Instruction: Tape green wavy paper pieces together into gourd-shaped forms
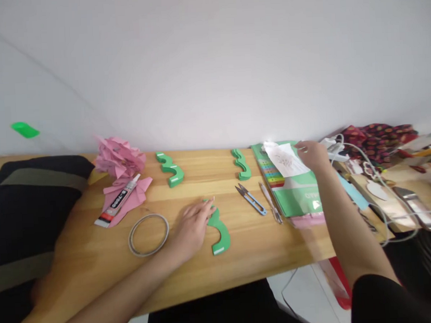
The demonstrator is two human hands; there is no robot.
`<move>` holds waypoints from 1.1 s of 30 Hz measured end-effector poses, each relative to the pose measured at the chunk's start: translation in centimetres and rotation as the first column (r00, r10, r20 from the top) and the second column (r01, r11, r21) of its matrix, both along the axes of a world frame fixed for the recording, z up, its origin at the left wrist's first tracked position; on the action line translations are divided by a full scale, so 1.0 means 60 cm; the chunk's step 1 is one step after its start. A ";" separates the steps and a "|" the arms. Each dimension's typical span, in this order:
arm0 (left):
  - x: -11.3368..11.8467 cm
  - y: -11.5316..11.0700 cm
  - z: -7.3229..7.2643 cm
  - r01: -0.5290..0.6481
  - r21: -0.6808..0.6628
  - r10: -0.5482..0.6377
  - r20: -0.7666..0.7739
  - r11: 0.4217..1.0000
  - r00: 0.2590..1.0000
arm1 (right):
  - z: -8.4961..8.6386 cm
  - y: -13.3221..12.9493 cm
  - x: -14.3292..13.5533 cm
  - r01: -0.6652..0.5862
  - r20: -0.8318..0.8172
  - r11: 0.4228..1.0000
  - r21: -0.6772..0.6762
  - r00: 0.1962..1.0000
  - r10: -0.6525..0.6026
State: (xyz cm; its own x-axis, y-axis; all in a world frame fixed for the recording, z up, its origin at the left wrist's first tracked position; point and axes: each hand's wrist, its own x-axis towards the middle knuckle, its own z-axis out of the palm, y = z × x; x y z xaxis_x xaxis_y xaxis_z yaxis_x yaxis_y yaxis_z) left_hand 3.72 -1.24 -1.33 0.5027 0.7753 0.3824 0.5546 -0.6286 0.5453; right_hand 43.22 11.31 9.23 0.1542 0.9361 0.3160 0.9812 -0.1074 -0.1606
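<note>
My left hand (193, 230) lies on the upper end of a green curvy piece (223, 236) near the table's middle, its fingers pressed together on it. At the right, my right hand (312, 155) is at the edge of a white paper (286, 160) bearing small specks, on top of a green packet (299, 198); what its fingers hold, if anything, is too small to tell. Two more groups of green curvy pieces stand farther back, one at left (174, 173) and one nearer the packet (243, 167).
Blue snips (251, 199) and a white pen-like tool (271, 204) lie left of the packet. At the left are a tape ring (132, 243), a glue tube (119, 202), pink paper (142, 192) and dark fabric (34, 214). Cables (384, 210) and clutter fill the right.
</note>
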 end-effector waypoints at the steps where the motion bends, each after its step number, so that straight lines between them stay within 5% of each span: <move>1: -0.002 -0.004 0.007 -0.007 -0.014 0.008 0.017 1.000 1.000 | 0.005 -0.014 -0.007 0.026 0.003 1.000 0.003 1.000 -0.026; 4: -0.010 -0.028 0.028 -0.051 -0.110 0.056 0.043 0.993 0.998 | 0.002 -0.073 -0.064 -0.036 -0.040 0.999 -0.035 0.999 0.035; 6: -0.017 -0.053 0.036 -0.004 -0.171 0.014 0.058 0.985 0.998 | -0.019 -0.127 -0.130 -0.313 -0.162 0.949 0.023 0.936 0.313; 9: -0.023 -0.098 0.034 0.022 -0.209 -0.010 0.057 0.978 0.998 | -0.062 -0.216 -0.240 -0.798 -0.323 0.601 -0.028 0.577 0.751; 11: -0.024 -0.128 0.027 -0.011 -0.199 0.024 0.061 0.980 0.998 | -0.093 -0.259 -0.294 -0.873 -0.369 0.487 -0.036 0.464 0.805; 16: -0.018 -0.165 0.013 -0.060 -0.179 0.081 0.111 0.982 0.990 | -0.140 -0.280 -0.327 -0.886 -0.432 0.463 -0.039 0.432 0.792; 27: -0.009 -0.167 0.000 -0.125 -0.022 0.125 0.010 0.992 0.992 | -0.154 -0.287 -0.328 -0.885 -0.330 0.459 0.077 0.412 0.850; 33: -0.003 -0.170 -0.007 -0.182 0.104 0.190 -0.072 0.978 0.979 | -0.151 -0.281 -0.325 -0.906 -0.326 0.421 0.034 0.388 0.862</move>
State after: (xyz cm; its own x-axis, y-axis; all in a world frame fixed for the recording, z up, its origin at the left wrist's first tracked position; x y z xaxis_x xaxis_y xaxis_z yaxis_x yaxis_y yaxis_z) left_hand 3.54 -11.46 -1.72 0.3854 0.8199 0.4234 0.7069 -0.5572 0.4357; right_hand 23.69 -5.54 0.19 -0.7361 0.6165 0.2796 0.4516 0.7549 -0.4755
